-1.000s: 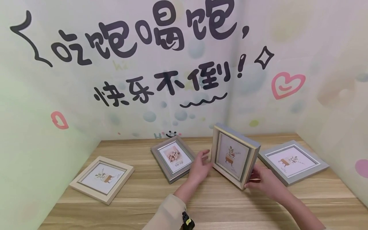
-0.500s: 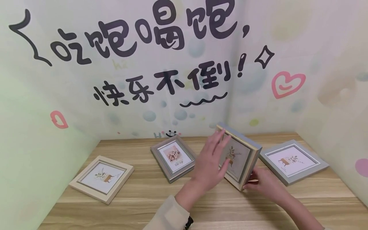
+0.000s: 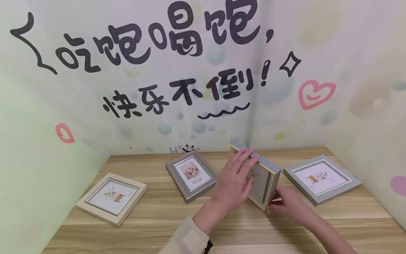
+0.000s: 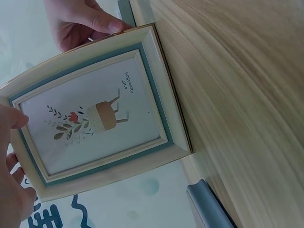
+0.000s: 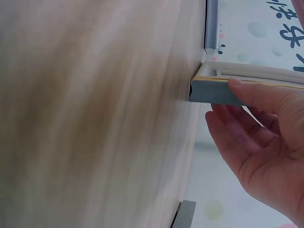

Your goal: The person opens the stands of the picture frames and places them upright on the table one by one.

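Right hand (image 5: 270, 152) gripping frame (image 4: 162, 83), "10cmx15cm" insert (image 4: 92, 116), "快乐不倒" wall (image 3: 190, 65)

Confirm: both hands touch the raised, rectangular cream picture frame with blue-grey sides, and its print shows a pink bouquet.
Not a pink bouquet: in the left wrist view the print shows a leafy plant in a brown pot on legs. Left hand and right hand touch the cream frame.

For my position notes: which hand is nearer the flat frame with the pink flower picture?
Left. The left hand is just right of that flower frame; the right hand is farther right, gripping the standing frame.
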`<state>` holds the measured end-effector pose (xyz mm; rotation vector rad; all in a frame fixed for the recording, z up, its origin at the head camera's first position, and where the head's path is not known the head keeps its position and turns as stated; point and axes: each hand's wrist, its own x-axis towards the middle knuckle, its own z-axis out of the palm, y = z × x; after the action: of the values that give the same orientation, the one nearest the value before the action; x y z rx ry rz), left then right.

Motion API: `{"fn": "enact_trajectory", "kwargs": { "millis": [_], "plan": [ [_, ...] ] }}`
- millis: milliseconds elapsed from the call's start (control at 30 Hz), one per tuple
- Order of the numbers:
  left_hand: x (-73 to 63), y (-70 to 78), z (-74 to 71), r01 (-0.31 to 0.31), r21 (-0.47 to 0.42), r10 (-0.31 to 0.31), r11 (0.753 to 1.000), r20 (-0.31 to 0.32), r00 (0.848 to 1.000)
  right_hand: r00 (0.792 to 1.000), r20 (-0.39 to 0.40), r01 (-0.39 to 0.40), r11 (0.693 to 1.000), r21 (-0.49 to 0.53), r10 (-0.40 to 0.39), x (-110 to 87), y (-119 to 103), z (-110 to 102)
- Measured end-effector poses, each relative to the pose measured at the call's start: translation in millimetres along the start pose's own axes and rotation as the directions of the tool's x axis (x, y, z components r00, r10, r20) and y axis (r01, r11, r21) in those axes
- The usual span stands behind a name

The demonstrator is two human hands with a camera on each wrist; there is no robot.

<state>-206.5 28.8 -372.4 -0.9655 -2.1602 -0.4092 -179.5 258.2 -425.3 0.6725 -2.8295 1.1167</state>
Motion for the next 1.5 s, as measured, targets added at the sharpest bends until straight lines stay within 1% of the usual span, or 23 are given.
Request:
{"fn": "enact_trajectory", "kwargs": {
  "millis": [133,233,333,467,600,767,833,933,1033,1100,1267,1500],
  "plan": [
    [-0.1,-2.4,-1.7,-0.004,-0.001,0.004,1.000,-0.003,1.000,0.998,0.056,-0.014,0.998,0.061,0.010,-1.2,0.1,-3.4],
    [0.5,-4.6,-3.0,-0.003,-0.012,0.003,1.000,-0.010,1.000,0.996,0.089,-0.016,0.996,0.083,0.009,-1.8,-0.3,-4.8],
    [1.3,-7.1,-3.7,0.006,-0.042,-0.006,0.999,-0.016,1.000,0.994,0.109,-0.012,0.998,0.065,0.004,-1.8,-1.0,-5.3],
    [2.9,-10.7,-4.0,0.007,-0.057,-0.008,0.998,-0.017,1.000,0.992,0.123,0.013,0.999,0.051,-0.019,-1.6,-0.4,-6.0],
    [4.4,-13.7,-5.0,0.001,-0.056,-0.001,0.998,-0.013,1.000,0.990,0.134,0.033,0.997,0.064,-0.041,-1.7,0.1,-6.6],
    [4.7,-17.4,-6.2,0.011,-0.077,-0.011,0.997,-0.001,1.000,0.988,0.153,0.027,0.997,0.077,-0.038,-2.2,-0.9,-7.4],
    [4.9,-17.4,-7.0,0.029,-0.096,-0.028,0.995,0.008,1.000,0.987,0.155,0.017,0.997,0.077,-0.029,-2.1,-1.0,-7.9],
    [6.1,-15.3,-8.0,0.072,-0.129,-0.070,0.989,0.021,0.997,0.989,0.149,0.002,0.998,0.062,-0.011,-1.4,-1.6,-9.2],
    [8.1,-12.2,-8.4,0.108,-0.131,-0.106,0.986,0.024,0.994,0.991,0.134,-0.005,0.999,0.035,0.001,0.2,-2.8,-10.8],
    [9.7,-10.6,-8.4,0.116,-0.117,-0.115,0.986,0.016,0.993,0.992,0.126,-0.012,1.000,0.021,0.009,1.6,-3.4,-12.0],
    [11.6,-8.9,-7.7,0.126,-0.094,-0.127,0.987,0.004,0.992,0.993,0.119,-0.027,0.999,0.026,0.024,5.8,-3.7,-15.7],
    [13.5,-11.5,-7.7,0.122,-0.113,-0.119,0.986,0.034,0.992,0.996,0.088,-0.017,1.000,0.009,0.016,11.7,-5.2,-21.5]
  ]
}}
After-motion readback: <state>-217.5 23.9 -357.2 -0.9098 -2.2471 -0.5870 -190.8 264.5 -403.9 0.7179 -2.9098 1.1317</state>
